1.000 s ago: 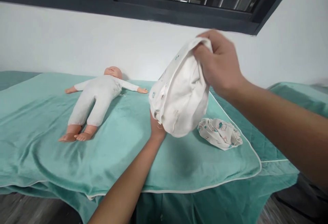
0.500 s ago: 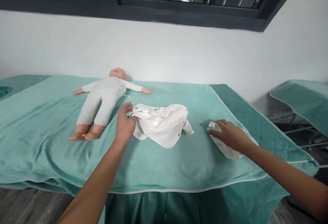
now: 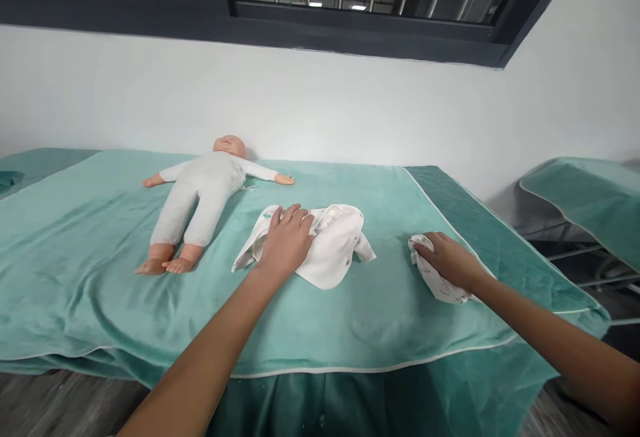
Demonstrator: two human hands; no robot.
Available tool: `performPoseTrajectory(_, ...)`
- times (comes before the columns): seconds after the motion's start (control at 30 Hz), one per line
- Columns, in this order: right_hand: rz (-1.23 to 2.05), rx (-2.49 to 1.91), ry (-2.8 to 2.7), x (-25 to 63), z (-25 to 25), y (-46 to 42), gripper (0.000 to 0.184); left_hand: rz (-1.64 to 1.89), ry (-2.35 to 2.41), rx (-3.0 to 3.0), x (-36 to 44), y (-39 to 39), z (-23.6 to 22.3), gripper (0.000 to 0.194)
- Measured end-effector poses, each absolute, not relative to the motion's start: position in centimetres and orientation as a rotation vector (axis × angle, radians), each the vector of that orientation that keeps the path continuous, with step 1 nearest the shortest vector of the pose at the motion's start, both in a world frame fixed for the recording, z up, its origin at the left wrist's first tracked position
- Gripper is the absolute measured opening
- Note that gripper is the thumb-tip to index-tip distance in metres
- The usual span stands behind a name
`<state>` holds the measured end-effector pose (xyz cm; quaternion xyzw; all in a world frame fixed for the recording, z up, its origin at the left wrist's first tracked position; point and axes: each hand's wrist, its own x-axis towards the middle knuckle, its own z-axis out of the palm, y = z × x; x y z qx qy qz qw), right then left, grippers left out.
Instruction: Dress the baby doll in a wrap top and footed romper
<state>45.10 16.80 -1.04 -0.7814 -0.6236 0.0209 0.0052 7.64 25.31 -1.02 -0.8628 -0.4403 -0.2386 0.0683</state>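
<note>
A small white baby shirt [image 3: 333,250] with a green print inside lies partly opened out on the bed, one sleeve toward the right. My left hand [image 3: 287,240] rests over its left half, fingers apart on the fabric, covering part of it. Farther right, my right hand [image 3: 453,264] is closed round a bunched white cloth [image 3: 440,287] with a small print, which lies on the bed cover. Its full shape is hidden under the palm. A baby doll [image 3: 203,187] in a pale suit lies on its back at the left, arms spread, apart from both hands.
A green cover [image 3: 370,330] with white piping drapes over the bed and hangs down at the front. Behind stands a white wall [image 3: 325,104] below a dark barred window [image 3: 350,30]. Another green-covered surface [image 3: 590,190] on a metal frame is at the right.
My left hand has moved right from the shirt's left edge onto its middle. The shirt's left part now spreads out farther left. My right hand stays on the bunched cloth.
</note>
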Motion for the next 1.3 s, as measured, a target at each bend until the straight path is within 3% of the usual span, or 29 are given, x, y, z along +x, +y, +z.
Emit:
performPoseTrajectory(0.1, -0.053, -2.435, -2.028, 43.7, -0.2, 16.8, 0.043, -0.395, -1.443, -2.587, 8.2, 26.9, -1.2, 0.027)
performPoseTrajectory(0.2, -0.198, -2.255, -2.045, 40.6, 0.6, 17.4, 0.044, -0.299, -1.567, -2.587, 8.0, 27.9, -0.3, 0.024)
performPoseTrajectory(0.43, 0.156, -1.581, -2.017, 30.9, 4.8, 21.8, 0.060, -1.123, -1.464, -2.595, 6.7, 25.7, 5.9, 0.023)
performPoseTrajectory(0.53, 0.264, -1.461, -2.030, 27.5, 7.4, 22.9, 0.039, -1.431, -1.331, -2.611, 6.2, 24.1, 9.1, 0.021)
performPoseTrajectory(0.67, 0.158, -1.504, -1.935, 26.3, 10.3, 23.1, 0.030, -1.493, -1.463, -2.600, 5.1, 23.0, 11.6, 0.017)
performPoseTrajectory(0.9, -0.014, -1.623, -1.813, 30.2, 13.0, 21.7, 0.036, -1.137, -1.566, -2.274, 2.4, 24.0, 11.4, 0.029)
performPoseTrajectory(1.17, -0.025, -1.792, -1.849, 34.8, 13.4, 19.9, 0.040, -1.478, -1.719, -2.279, 0.7, 24.9, 11.6, 0.028)
performPoseTrajectory(1.3, -0.019, -1.881, -1.869, 35.3, 14.5, 20.5, 0.030, -1.293, -1.922, -2.477, 0.2, 25.4, 13.2, 0.031)
